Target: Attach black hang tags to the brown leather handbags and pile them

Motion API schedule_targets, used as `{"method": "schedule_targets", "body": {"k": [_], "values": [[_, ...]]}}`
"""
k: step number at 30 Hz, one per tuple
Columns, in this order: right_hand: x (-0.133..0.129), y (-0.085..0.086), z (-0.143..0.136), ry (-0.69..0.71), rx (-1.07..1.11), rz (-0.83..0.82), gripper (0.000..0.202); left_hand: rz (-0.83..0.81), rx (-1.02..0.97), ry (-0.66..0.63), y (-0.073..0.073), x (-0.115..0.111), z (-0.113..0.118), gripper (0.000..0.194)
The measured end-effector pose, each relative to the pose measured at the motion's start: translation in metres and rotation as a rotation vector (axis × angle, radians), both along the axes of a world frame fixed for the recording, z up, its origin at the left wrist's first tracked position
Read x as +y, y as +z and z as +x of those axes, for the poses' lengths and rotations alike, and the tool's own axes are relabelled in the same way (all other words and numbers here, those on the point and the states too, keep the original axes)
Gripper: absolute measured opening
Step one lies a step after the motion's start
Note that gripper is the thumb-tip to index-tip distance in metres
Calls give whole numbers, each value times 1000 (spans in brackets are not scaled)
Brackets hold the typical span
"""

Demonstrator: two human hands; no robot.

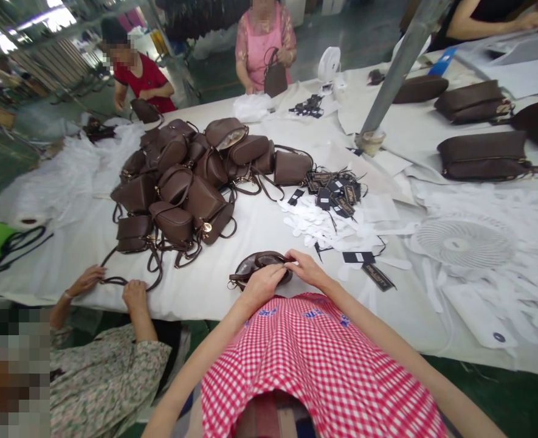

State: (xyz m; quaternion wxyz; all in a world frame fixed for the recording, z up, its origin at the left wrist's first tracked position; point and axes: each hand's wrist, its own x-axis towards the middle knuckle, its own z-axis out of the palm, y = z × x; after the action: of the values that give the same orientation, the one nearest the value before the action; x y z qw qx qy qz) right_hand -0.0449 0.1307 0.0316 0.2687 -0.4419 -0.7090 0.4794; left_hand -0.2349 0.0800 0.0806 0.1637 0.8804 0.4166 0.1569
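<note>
Bag pile [182, 182] behind held bag [255, 267]; tags [337, 194] right.

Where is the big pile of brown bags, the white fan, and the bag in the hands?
pile of brown bags [182, 182], head view, on a middle bag's side.
white fan [464, 242], head view, on its round grille.
held bag [250, 266], head view, on its open top.

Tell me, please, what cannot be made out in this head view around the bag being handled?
- Brown bag: its front part is hidden under the left hand and right hand.
- What the fingertips pinch: too small to tell.
- Printing on the black tags: too small.
- Bags low in the pile: covered by others.
</note>
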Motion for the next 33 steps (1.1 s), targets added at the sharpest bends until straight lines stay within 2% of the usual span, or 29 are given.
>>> {"method": "schedule_targets", "body": {"k": [5, 9, 12, 17, 24, 29, 33], "values": [[5, -5, 6, 27, 69, -114, 16, -173, 113, 111, -11, 3, 11, 52], [9, -12, 8, 74, 31, -95, 19, -164, 205, 199, -13, 0, 15, 56], [7, -14, 7, 102, -33, -47, 10, -126, 239, 217, -8, -4, 17, 52], [-4, -14, -4, 171, -11, -45, 11, -14, 392, 284, -5, -13, 24, 23], [-23, -20, -6, 194, 18, -89, 16, 147, 438, 212, -15, -32, 17, 22], [-32, -30, -11, 220, 62, -182, 13, 157, 451, 113, -14, -39, 6, 22], [-39, -32, -17, 167, 136, -234, 12, 97, 413, 181, -15, -40, 5, 22]]}}
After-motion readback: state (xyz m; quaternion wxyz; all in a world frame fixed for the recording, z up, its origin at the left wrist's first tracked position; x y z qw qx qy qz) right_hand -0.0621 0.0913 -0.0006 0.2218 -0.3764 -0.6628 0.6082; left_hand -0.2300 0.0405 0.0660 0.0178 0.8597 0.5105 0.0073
